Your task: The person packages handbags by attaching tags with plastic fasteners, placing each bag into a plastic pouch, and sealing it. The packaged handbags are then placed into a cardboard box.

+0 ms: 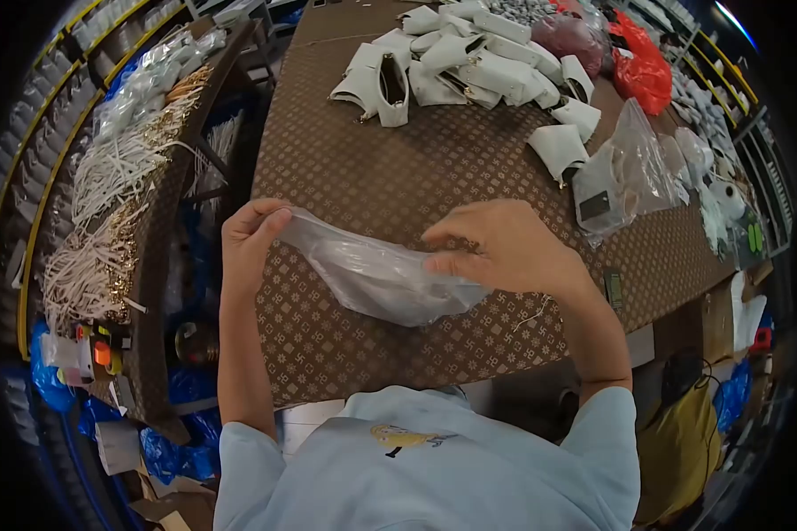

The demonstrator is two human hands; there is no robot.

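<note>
A clear plastic bag stretches between my hands over the brown patterned table. My left hand is closed, its thumb and fingers pinching the bag's upper left corner. At the bag's right end, my right hand has its thumb and fingers apart, with a gap between them. The thumb overlaps the plastic, and whether it touches is hard to tell. Part of the bag's right edge is hidden behind this hand. Whether anything lies inside the bag I cannot make out.
White handbags lie piled at the table's far side. To their right are a red plastic bag and clear plastic packaging. White straps cover a side bench at left. A small dark object sits near my right forearm.
</note>
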